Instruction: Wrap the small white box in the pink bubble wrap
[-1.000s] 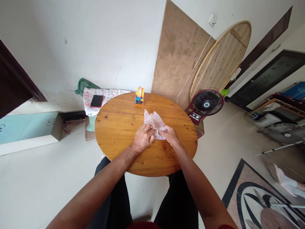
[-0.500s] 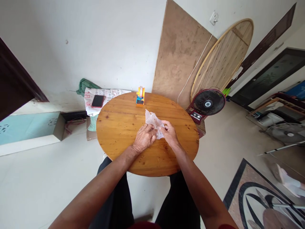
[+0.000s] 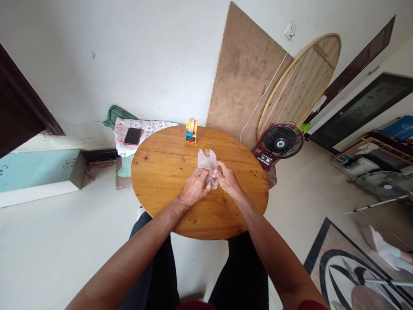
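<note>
Pinching crumpled clear plastic sheet point(image 3: 206, 161): left hand point(image 3: 194, 189) and right hand point(image 3: 227, 180), grip tight, above round wooden table point(image 3: 161, 172).

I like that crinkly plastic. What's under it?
Under the plastic is the table. Left hand and right hand pinch its near end, hiding what's inside.

No text legible. White sack point(image 3: 142, 129) left of the round table point(image 3: 161, 172), under a dark phone point(image 3: 132, 136): red printing present, characters too small and blurred to read. Orange-and-blue block point(image 3: 190, 130) at table's far edge: no readable label. Fan point(image 3: 280, 142) beside the table: control panel at its base shows pale marks, not decipherable. Wall plate point(image 3: 290, 30): blank as far as visible. No brands, numbers or signs resolved elsewhere.
</note>
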Demonstrator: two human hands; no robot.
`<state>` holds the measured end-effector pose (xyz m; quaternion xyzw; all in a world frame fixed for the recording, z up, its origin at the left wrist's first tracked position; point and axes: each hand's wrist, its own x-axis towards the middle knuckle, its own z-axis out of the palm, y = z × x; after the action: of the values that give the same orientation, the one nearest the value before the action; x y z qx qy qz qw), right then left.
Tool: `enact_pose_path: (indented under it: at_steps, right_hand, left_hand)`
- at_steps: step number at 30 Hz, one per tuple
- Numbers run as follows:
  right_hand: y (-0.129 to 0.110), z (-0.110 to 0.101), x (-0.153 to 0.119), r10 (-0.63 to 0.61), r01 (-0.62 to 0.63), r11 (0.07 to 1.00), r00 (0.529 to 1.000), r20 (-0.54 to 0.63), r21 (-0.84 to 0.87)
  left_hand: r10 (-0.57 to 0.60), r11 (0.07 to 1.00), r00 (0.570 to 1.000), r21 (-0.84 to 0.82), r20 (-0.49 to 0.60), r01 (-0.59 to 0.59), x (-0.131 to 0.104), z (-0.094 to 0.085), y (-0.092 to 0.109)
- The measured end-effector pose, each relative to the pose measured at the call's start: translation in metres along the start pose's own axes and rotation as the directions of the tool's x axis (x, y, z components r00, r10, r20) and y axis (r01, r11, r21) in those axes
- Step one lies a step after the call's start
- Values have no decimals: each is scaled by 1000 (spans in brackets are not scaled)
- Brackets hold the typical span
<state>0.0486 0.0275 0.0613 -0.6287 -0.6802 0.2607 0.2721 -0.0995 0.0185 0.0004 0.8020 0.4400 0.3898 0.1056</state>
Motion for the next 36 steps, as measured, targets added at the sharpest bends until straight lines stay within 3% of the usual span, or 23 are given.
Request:
enact_pose_path:
  at_steps: [4, 10, 16, 19, 22, 26, 32, 34, 36]
  right_hand:
    - [2, -2, -8, -55, 52, 997, 997, 58, 49]
    - [11, -5, -13, -177, 182, 983, 977, 120, -32]
    - [4, -15, -16, -215, 240, 965, 954, 206, -103]
    - [1, -20, -19, -213, 243, 963, 951, 223, -120]
    - [3, -22, -20, -219, 247, 964, 948, 232, -98]
    - [12, -27, -9, -256, 258, 966, 929, 267, 27]
    - [26, -35, 22, -241, 137, 949, 896, 373, 283]
    - [30, -36, 32, -246, 144, 941, 913, 326, 306]
    - [33, -37, 41, -290, 236, 941, 931, 219, 244]
  left_hand:
    - [-52, 992, 998, -120, -29, 48, -2, 2, -2]
    - [-188, 924, 982, -343, -28, 167, -2, 3, -2]
    - [-288, 871, 958, -417, -4, 260, -2, -2, -1]
    - [-311, 890, 950, -353, -3, 290, -1, -9, 4]
    - [-359, 914, 931, -176, 65, 365, 8, -18, 12]
    - [-444, 891, 858, 29, 258, 453, 32, -29, 20]
    - [-443, 889, 736, 141, 513, 437, 62, -41, 16]
    - [-440, 889, 718, 151, 540, 432, 66, -44, 14]
    - [-429, 897, 717, 161, 549, 412, 69, -45, 11]
